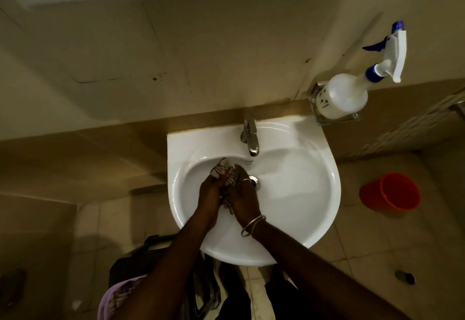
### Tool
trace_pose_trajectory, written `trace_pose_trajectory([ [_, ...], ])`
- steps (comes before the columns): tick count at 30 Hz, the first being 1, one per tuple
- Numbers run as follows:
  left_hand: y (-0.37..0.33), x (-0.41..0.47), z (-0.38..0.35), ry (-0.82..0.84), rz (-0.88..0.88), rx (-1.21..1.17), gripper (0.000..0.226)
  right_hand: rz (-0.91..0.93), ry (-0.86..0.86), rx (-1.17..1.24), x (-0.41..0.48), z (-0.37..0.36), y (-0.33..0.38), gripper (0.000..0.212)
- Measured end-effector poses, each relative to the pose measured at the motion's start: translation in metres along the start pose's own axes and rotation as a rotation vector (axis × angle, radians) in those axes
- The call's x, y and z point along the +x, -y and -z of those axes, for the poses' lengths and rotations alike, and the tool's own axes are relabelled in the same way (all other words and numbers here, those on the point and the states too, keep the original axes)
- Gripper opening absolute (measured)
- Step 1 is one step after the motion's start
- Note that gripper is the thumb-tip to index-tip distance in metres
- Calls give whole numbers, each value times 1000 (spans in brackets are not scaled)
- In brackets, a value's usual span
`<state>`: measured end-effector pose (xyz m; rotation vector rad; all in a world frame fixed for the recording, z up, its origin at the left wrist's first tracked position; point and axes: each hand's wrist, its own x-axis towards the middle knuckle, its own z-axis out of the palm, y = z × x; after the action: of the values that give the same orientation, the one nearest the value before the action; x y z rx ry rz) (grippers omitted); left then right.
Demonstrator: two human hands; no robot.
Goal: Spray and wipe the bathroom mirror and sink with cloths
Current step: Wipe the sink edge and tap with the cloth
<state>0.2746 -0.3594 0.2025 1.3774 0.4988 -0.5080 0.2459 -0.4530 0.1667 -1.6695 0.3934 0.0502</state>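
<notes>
A white wall-mounted sink (302,194) fills the middle of the head view, its chrome tap (250,136) at the back and the drain (254,181) in the bowl. Over the bowl my left hand (211,194) and my right hand (242,194) hold a striped cloth (227,177) bunched between them, fingers curled round it. The cloth's top end sticks out above my fingers, just left of the drain. A white spray bottle (344,95) with a blue trigger stands on a small wall shelf at the upper right, away from both hands.
An orange bucket (392,191) stands on the tiled floor to the right of the sink. A pale purple cloth (118,297) lies at the bottom left beside a dark object. The tiled wall rises behind the tap. A small dark floor drain (405,277) is at lower right.
</notes>
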Motion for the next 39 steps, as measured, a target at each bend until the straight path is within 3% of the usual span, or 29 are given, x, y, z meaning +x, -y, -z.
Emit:
trace_pose_trajectory([
  [4, 0, 2, 11, -15, 5, 3, 23, -219, -9, 134, 18, 22, -3, 70],
  [7, 4, 3, 16, -13, 2, 30, 19, -334, 140, 129, 27, 35, 3, 43],
  [9, 9, 7, 19, -20, -19, 58, 23, -285, 139, 62, 25, 41, 2, 20],
  [12, 15, 9, 18, -21, -56, 97, 31, -139, -16, -139, 20, 42, -6, 26],
  [16, 19, 16, 9, -22, -59, 91, 29, 21, -220, -257, 9, 32, -10, 13],
  [19, 18, 18, 4, -16, -72, 129, 33, -89, -253, -284, 14, 37, -8, 24],
  [23, 18, 17, 7, 8, -83, 151, 31, -198, 18, -326, 24, 53, -13, 13],
  [27, 16, 14, 13, 120, -49, 141, 31, -344, 145, -24, 31, 57, -2, 8],
  [29, 15, 12, 15, 156, -25, 132, 34, -425, 180, 14, 36, 59, 0, 6],
  [33, 13, 11, 19, 191, 40, 71, 44, -391, 90, -35, 41, 64, 2, 21],
  [39, 15, 10, 14, 65, 126, -41, 30, -348, -52, -70, 37, 53, -3, 25],
])
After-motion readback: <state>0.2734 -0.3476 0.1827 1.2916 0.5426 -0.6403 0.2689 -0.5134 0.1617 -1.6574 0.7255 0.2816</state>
